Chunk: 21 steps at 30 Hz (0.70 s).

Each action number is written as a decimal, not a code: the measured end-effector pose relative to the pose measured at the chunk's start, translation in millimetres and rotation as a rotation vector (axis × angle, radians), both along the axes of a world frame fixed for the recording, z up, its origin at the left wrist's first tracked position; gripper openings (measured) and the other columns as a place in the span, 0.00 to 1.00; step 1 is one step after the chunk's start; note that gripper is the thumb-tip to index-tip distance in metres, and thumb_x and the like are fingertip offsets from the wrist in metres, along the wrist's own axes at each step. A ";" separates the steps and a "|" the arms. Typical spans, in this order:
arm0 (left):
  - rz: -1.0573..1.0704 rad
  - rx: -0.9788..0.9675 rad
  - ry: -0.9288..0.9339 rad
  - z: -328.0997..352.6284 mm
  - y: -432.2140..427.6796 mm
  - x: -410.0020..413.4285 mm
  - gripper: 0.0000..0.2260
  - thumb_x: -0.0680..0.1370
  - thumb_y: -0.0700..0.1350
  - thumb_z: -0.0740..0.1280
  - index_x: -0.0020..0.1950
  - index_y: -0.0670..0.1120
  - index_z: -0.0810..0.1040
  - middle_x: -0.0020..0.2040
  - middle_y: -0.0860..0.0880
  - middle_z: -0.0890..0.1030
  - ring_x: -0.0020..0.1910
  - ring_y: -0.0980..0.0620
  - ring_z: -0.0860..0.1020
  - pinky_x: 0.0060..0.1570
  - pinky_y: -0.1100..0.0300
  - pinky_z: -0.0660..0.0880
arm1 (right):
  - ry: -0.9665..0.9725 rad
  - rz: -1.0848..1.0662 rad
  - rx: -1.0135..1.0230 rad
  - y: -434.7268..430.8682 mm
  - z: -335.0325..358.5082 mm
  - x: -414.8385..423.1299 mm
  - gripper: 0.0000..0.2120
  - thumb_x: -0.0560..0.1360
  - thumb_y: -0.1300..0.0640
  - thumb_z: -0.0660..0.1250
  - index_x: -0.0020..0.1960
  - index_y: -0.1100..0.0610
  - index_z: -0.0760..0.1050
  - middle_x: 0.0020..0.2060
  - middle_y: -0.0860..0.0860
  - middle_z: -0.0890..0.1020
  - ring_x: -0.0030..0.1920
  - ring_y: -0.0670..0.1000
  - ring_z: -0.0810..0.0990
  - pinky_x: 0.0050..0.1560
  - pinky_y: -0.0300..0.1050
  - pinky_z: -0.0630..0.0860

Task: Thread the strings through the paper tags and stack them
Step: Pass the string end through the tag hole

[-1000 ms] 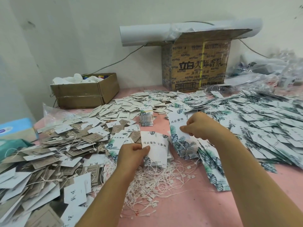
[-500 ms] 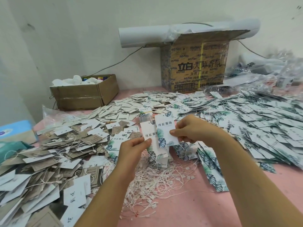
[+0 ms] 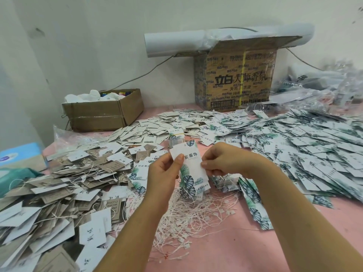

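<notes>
A small stack of white paper tags (image 3: 191, 165) printed with green leaves is held upright over the middle of the table. My left hand (image 3: 163, 173) grips its left edge, thumb across the front. My right hand (image 3: 224, 160) pinches its right edge. Below the hands lies a loose tangle of white strings (image 3: 188, 218) with small plastic clasps on the pink table (image 3: 235, 250). A short row of leaf tags (image 3: 253, 201) lies flat just right of the strings.
Brown and white strung tags (image 3: 64, 185) pile up at the left. Leaf tags (image 3: 306, 146) spread over the right. An open box (image 3: 102, 112) stands back left, a tall printed carton (image 3: 235, 79) at the back, a tissue pack (image 3: 19, 156) far left.
My right hand lifted a leaf tag from the pile at the right and brought it left onto the tags in my left hand. Both hands now hold one stack, raised a little.
</notes>
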<state>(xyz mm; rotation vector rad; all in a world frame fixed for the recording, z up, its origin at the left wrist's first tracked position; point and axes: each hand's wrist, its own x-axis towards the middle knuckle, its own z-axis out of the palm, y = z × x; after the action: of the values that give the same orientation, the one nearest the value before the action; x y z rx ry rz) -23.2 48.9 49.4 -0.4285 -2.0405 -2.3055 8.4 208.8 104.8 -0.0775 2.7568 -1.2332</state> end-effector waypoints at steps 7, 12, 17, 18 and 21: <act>0.010 -0.045 0.040 3.4 0.7 5.3 0.09 0.79 0.41 0.63 0.43 0.48 0.81 0.37 0.50 0.82 0.39 0.49 0.77 0.41 0.53 0.73 | 0.417 -0.205 0.075 0.1 7.5 -5.9 0.19 0.77 0.69 0.55 0.63 0.54 0.70 0.32 0.45 0.80 0.32 0.46 0.74 0.27 0.35 0.67; 0.002 -0.033 0.028 7.9 3.5 7.8 0.09 0.80 0.40 0.62 0.47 0.51 0.80 0.37 0.55 0.83 0.39 0.51 0.77 0.42 0.53 0.73 | 0.520 -0.163 0.000 -6.5 12.9 -1.5 0.05 0.77 0.62 0.63 0.46 0.54 0.69 0.32 0.46 0.83 0.25 0.39 0.74 0.24 0.29 0.66; 0.012 -0.059 0.070 11.1 3.9 9.9 0.09 0.80 0.40 0.62 0.45 0.50 0.79 0.36 0.56 0.82 0.41 0.49 0.77 0.41 0.53 0.75 | 0.505 -0.119 0.018 -14.5 17.3 0.8 0.10 0.73 0.62 0.69 0.36 0.51 0.76 0.29 0.45 0.80 0.28 0.43 0.76 0.31 0.33 0.73; 0.008 -0.064 0.078 11.7 3.9 10.3 0.09 0.80 0.40 0.62 0.45 0.50 0.79 0.36 0.57 0.82 0.41 0.49 0.78 0.41 0.53 0.75 | 0.508 -0.124 0.032 -16.2 17.4 0.3 0.10 0.72 0.61 0.70 0.35 0.50 0.76 0.29 0.44 0.79 0.29 0.44 0.76 0.33 0.35 0.74; -0.001 -0.073 0.105 13.0 3.9 11.5 0.09 0.79 0.40 0.63 0.44 0.51 0.79 0.37 0.57 0.82 0.41 0.50 0.77 0.43 0.49 0.76 | 0.535 -0.144 0.091 -19.2 14.9 -1.9 0.07 0.72 0.59 0.71 0.36 0.51 0.78 0.30 0.43 0.78 0.32 0.43 0.75 0.37 0.38 0.74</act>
<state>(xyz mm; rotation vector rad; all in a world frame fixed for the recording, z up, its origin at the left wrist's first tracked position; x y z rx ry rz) -11.7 52.7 62.4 -0.5413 -2.0801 -2.1640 6.5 189.5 119.7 -0.2366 3.3234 -1.2704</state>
